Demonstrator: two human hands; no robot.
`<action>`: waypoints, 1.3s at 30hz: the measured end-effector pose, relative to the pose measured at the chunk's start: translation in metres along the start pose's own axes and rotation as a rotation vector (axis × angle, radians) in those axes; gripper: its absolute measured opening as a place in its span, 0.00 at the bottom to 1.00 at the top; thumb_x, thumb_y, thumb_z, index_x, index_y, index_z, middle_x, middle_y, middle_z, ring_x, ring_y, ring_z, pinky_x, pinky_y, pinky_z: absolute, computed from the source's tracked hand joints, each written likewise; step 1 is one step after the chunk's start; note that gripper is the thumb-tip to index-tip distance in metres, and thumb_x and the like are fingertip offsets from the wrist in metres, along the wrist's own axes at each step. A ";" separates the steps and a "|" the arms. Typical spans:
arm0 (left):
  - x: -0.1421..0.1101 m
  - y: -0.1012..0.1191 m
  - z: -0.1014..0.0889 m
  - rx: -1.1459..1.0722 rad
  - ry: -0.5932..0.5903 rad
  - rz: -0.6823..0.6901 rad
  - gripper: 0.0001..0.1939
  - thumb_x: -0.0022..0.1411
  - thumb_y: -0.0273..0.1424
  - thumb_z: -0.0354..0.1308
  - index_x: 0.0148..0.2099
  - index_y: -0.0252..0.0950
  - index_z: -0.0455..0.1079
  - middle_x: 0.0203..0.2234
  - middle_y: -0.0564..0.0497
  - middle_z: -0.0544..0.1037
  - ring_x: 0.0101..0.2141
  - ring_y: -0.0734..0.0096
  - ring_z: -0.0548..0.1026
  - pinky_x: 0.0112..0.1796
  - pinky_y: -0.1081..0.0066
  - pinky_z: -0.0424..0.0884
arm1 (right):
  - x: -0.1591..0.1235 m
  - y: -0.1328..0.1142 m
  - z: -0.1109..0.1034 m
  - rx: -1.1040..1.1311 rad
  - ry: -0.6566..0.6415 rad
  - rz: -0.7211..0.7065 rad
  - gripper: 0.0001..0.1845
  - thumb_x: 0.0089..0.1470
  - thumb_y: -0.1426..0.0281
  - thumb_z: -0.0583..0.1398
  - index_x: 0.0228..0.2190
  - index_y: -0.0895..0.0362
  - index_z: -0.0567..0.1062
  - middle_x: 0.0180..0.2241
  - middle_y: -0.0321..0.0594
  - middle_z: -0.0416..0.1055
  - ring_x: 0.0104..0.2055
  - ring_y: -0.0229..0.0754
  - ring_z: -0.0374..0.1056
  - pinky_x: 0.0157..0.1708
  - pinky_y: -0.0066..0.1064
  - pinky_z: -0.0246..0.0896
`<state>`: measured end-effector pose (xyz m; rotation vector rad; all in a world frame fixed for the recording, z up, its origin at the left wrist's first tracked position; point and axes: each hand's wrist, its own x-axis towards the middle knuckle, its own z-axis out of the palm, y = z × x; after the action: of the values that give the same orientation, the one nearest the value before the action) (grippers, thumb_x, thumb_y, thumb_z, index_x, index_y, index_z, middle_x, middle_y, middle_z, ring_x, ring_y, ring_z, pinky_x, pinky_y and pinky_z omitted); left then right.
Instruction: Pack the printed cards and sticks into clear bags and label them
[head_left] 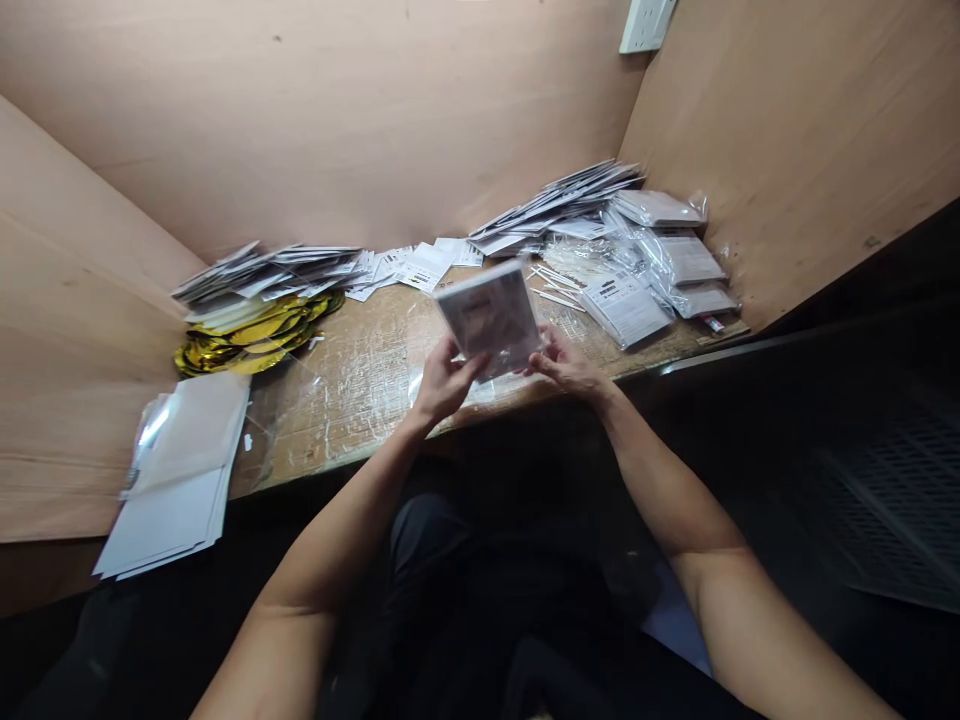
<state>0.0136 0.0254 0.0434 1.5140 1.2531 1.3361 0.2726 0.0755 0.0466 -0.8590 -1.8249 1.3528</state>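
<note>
Packet (487,318) sits between our two grips, held above the table (352,390): a clear sleeve around a squarish card, tilted, with no long axis we can pick out. Our left grip (446,380) clenches its lower left edge, and our right grip (566,362) grasps its lower right corner, fingers (547,352) pressed to the sleeve, so neither hand is clearly nearer. Bagged packets (667,255) lie off to our right on the table, and white cards (270,280) rest on gold foil (247,340) to our left.
</note>
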 end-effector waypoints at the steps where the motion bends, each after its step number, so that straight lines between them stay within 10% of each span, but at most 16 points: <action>1: 0.006 0.005 0.007 -0.085 -0.029 -0.041 0.30 0.64 0.50 0.69 0.58 0.35 0.74 0.46 0.42 0.85 0.39 0.59 0.83 0.37 0.65 0.82 | -0.007 -0.004 -0.001 0.107 0.038 0.064 0.41 0.57 0.46 0.71 0.63 0.49 0.67 0.35 0.36 0.80 0.33 0.44 0.78 0.34 0.34 0.74; 5: 0.027 0.008 0.025 0.043 -0.149 -0.241 0.35 0.64 0.56 0.67 0.59 0.33 0.74 0.46 0.36 0.84 0.43 0.47 0.85 0.41 0.53 0.84 | -0.028 -0.006 -0.010 0.241 0.188 0.340 0.47 0.51 0.55 0.76 0.65 0.53 0.64 0.21 0.25 0.70 0.16 0.34 0.61 0.15 0.23 0.55; 9: 0.058 0.000 0.034 0.486 -0.050 0.100 0.39 0.67 0.50 0.67 0.72 0.35 0.67 0.71 0.32 0.68 0.71 0.36 0.66 0.68 0.43 0.67 | -0.036 0.005 -0.016 0.175 0.334 0.464 0.47 0.48 0.64 0.74 0.64 0.56 0.62 0.20 0.26 0.72 0.17 0.34 0.62 0.14 0.21 0.55; 13: 0.096 -0.006 0.054 0.761 -0.511 0.171 0.36 0.79 0.49 0.45 0.80 0.38 0.56 0.80 0.41 0.54 0.79 0.44 0.49 0.76 0.47 0.49 | -0.054 0.019 -0.012 0.096 0.415 0.366 0.44 0.50 0.60 0.70 0.63 0.52 0.60 0.23 0.27 0.73 0.19 0.37 0.65 0.16 0.24 0.59; 20: 0.085 0.000 0.076 0.999 -0.658 0.067 0.51 0.74 0.62 0.43 0.85 0.38 0.40 0.83 0.42 0.37 0.80 0.37 0.34 0.75 0.42 0.41 | -0.115 0.025 0.017 -0.588 0.877 0.138 0.16 0.67 0.59 0.60 0.52 0.53 0.71 0.36 0.45 0.75 0.41 0.55 0.75 0.47 0.49 0.72; 26: 0.089 -0.004 0.077 1.063 -0.556 0.169 0.51 0.73 0.63 0.44 0.85 0.41 0.41 0.83 0.44 0.38 0.80 0.37 0.35 0.75 0.43 0.38 | -0.086 0.001 0.043 -0.893 0.335 -0.225 0.10 0.70 0.63 0.61 0.42 0.54 0.80 0.43 0.49 0.77 0.51 0.57 0.69 0.57 0.50 0.58; 32: 0.117 -0.009 0.070 1.091 -0.573 0.162 0.52 0.72 0.63 0.44 0.85 0.39 0.41 0.83 0.43 0.37 0.80 0.34 0.34 0.75 0.43 0.38 | -0.033 0.008 0.040 -1.033 0.052 -0.185 0.16 0.67 0.78 0.54 0.45 0.58 0.82 0.47 0.52 0.77 0.51 0.56 0.66 0.52 0.47 0.59; 39: 0.109 -0.019 0.072 1.083 -0.547 0.231 0.61 0.65 0.70 0.49 0.85 0.36 0.41 0.83 0.38 0.39 0.79 0.27 0.36 0.74 0.40 0.38 | -0.059 0.007 0.021 -0.927 -0.122 -0.279 0.17 0.66 0.81 0.54 0.44 0.58 0.81 0.43 0.49 0.75 0.47 0.52 0.67 0.51 0.42 0.63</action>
<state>0.0786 0.1402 0.0402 2.5767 1.5132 0.1976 0.2873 0.0177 0.0268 -0.9091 -2.5848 0.3375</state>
